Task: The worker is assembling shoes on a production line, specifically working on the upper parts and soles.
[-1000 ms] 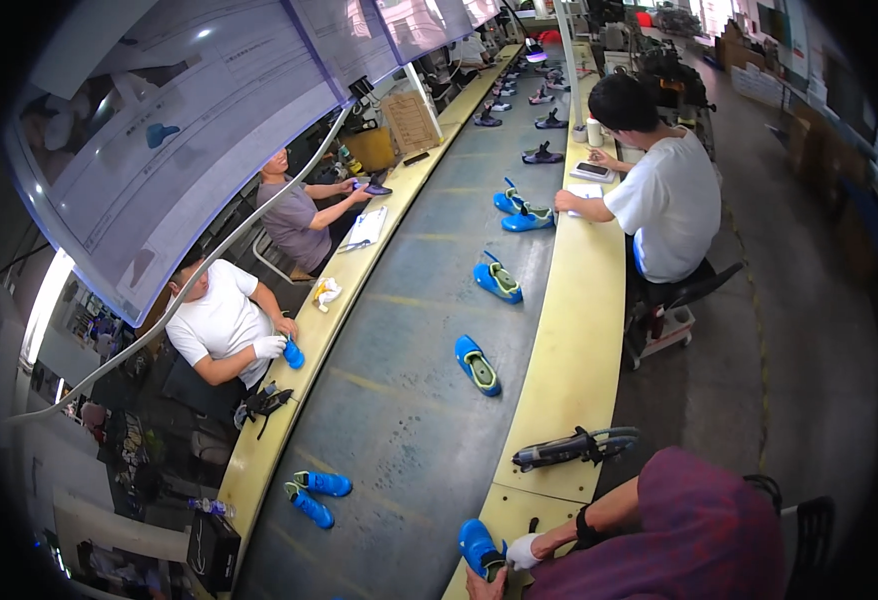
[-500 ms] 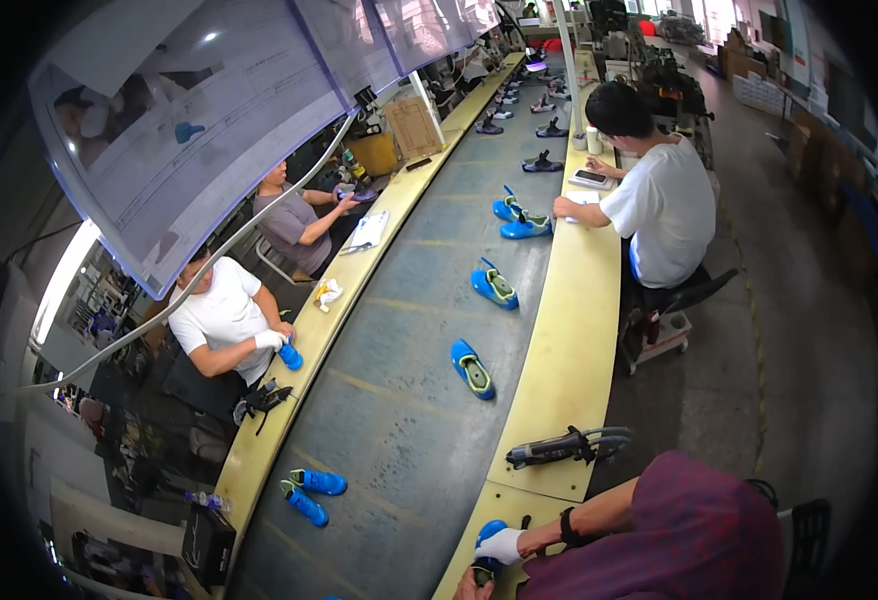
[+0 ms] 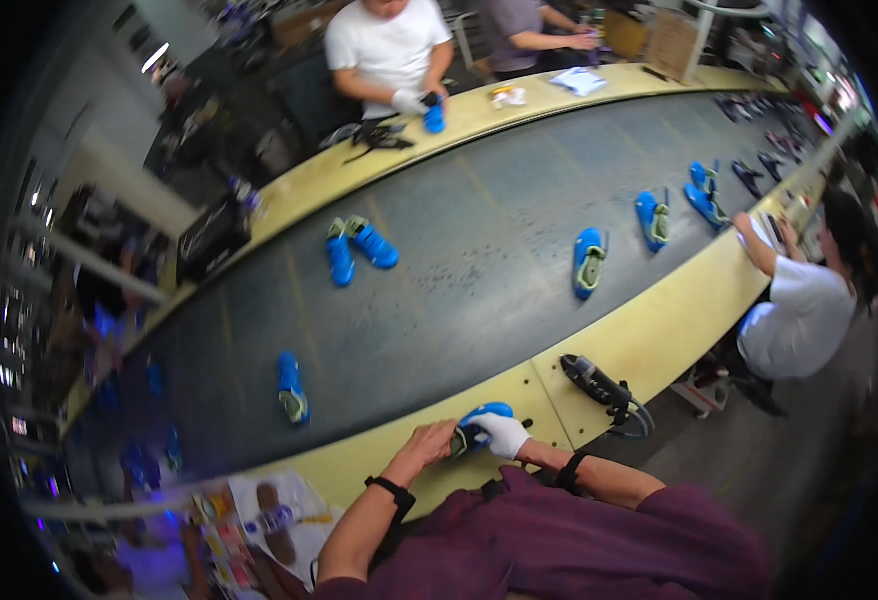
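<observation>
Between my hands, over the yellow ledge on the near side of the belt, is a blue shoe [image 3: 486, 410] with a pale green lining. My right hand [image 3: 502, 435], in a white glove, grips it around the middle. At its opening end, my bare left hand [image 3: 431, 443] is closed on the shoe, with the fingertips partly hidden. A single blue shoe [image 3: 292, 388] lies on the dark belt to the left. Farther across rests a pair of blue shoes [image 3: 359, 248], side by side.
A black handheld tool [image 3: 596, 383] with hoses lies on the ledge to my right. More blue shoes [image 3: 589, 264] sit along the conveyor belt [image 3: 439, 330]. Across it, a co-worker in white [image 3: 389, 50] holds a blue shoe; another co-worker [image 3: 804, 300] sits at the right.
My view has swung to the left, bringing both forearms and the belt's left stretch into sight. Both hands stay on the blue shoe.
</observation>
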`<state>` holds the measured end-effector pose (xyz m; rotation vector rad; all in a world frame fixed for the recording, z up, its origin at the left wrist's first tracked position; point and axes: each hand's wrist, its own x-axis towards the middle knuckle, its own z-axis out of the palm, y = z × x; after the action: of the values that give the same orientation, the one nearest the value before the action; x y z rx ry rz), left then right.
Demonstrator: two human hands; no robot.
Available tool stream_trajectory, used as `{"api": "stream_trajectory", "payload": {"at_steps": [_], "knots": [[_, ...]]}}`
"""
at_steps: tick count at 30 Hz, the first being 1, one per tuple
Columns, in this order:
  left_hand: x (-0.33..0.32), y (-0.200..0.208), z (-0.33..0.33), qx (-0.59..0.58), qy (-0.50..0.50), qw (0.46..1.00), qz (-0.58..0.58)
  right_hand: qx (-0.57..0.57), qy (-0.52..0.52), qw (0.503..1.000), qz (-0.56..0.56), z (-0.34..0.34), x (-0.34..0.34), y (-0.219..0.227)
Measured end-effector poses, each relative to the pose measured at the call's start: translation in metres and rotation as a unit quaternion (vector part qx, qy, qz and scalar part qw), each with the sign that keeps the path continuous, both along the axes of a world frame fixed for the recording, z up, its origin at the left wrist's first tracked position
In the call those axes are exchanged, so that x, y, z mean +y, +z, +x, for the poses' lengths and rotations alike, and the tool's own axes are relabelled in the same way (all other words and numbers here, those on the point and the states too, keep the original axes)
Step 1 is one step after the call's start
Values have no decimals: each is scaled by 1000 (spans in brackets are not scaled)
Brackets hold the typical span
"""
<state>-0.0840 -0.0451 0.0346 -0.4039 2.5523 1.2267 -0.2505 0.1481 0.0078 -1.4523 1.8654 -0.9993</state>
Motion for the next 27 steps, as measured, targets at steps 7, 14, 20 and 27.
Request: {"api": "stream_trajectory", "payload": {"at_steps": [7,14,20,27], "knots": [[17,-25,3,-22,124,982,-139,89,93,991,33,2,-4,1],[16,-39,15,-5,183,977,-113,124,167,972,108,1,-41,8],[55,36,39,58,322,943,-60,119,135,973,148,-1,-29,9],[127,20,74,135,326,932,-78,92,138,979,122,7,-38,-20]]}}
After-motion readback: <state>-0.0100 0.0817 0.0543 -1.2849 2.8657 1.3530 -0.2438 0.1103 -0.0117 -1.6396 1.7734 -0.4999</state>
